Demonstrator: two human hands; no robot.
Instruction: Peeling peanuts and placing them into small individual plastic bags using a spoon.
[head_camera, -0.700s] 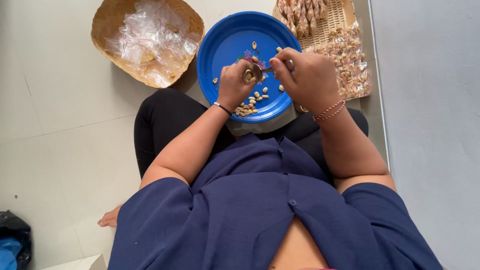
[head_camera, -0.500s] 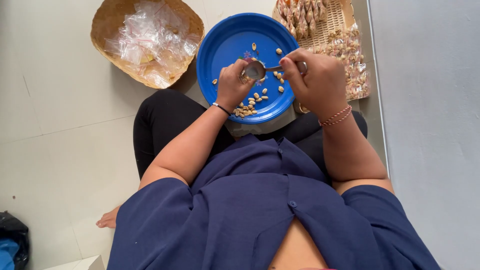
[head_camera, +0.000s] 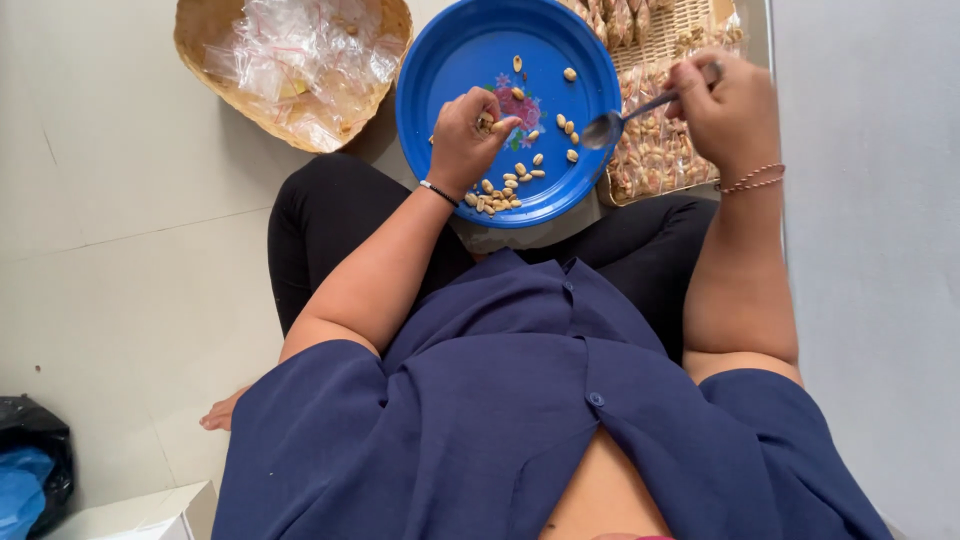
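A round blue plate with a flower print rests on my lap and carries scattered peanuts. My left hand hovers over the plate's near side, fingers pinched on a few peanuts. My right hand is off the plate's right edge, gripping a metal spoon by the handle. The spoon's bowl hangs over the plate's right rim and looks empty.
A woven basket full of small clear plastic bags sits on the floor at upper left. A flat wicker tray of filled peanut packets lies at upper right. A grey wall runs along the right. A black and blue bag lies at lower left.
My hands were together over the plate with the spoon at my left fingers. Now my right hand has drawn the spoon away to the right, and my left hand stays over the plate.
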